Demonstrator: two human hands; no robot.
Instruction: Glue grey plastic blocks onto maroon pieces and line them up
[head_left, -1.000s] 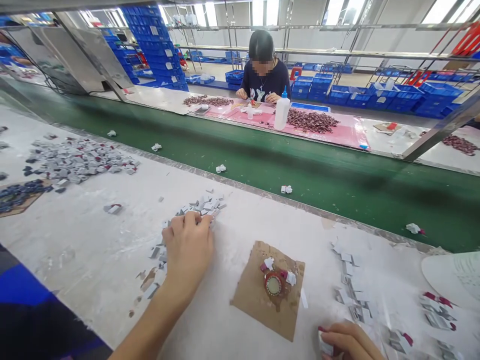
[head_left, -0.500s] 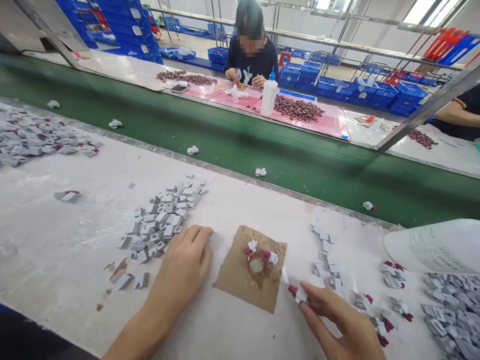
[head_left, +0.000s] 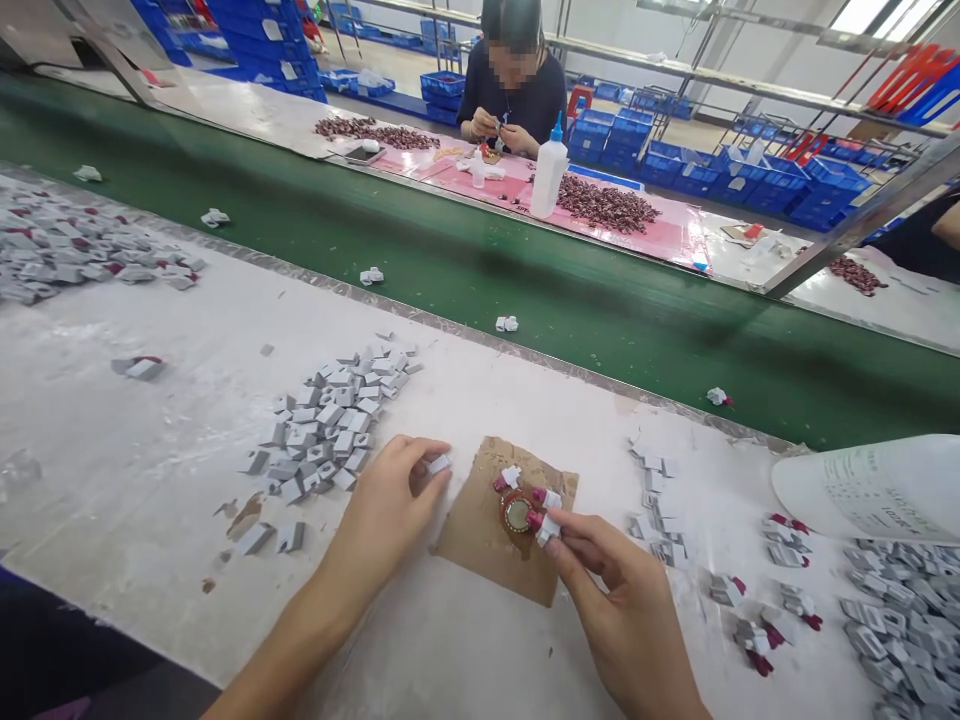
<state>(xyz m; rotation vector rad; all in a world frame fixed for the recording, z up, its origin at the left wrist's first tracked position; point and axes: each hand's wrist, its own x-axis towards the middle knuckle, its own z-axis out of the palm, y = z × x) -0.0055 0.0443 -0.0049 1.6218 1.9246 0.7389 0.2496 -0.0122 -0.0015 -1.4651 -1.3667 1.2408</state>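
Between the thumb and fingers of my left hand (head_left: 394, 505) is a small grey plastic block (head_left: 438, 464), just left of a brown cardboard piece (head_left: 480, 545). My right hand (head_left: 619, 590) pinches a small white and dark-red plastic part (head_left: 547, 529), its red end at the rim of a round bottle cap (head_left: 517, 513) on the cardboard. The cap holds something pale; wet stains surround it. Two similar white and red parts lie by the cap, one at its upper left (head_left: 510, 478) and one at its upper right. A pile of grey blocks (head_left: 330, 425) lies beyond my left hand.
A green conveyor belt (head_left: 435, 265) carrying several spaced white parts crosses ahead. At right stand a large white bottle (head_left: 870, 490) and a heap of grey pieces (head_left: 900, 610). Across the belt a co-worker (head_left: 514, 90) sits behind a squeeze bottle (head_left: 550, 175).
My left hand has picked up a grey block from beside the pile. The right hand has moved left, bringing its white and red part to the cap. Belt parts have shifted slightly left.
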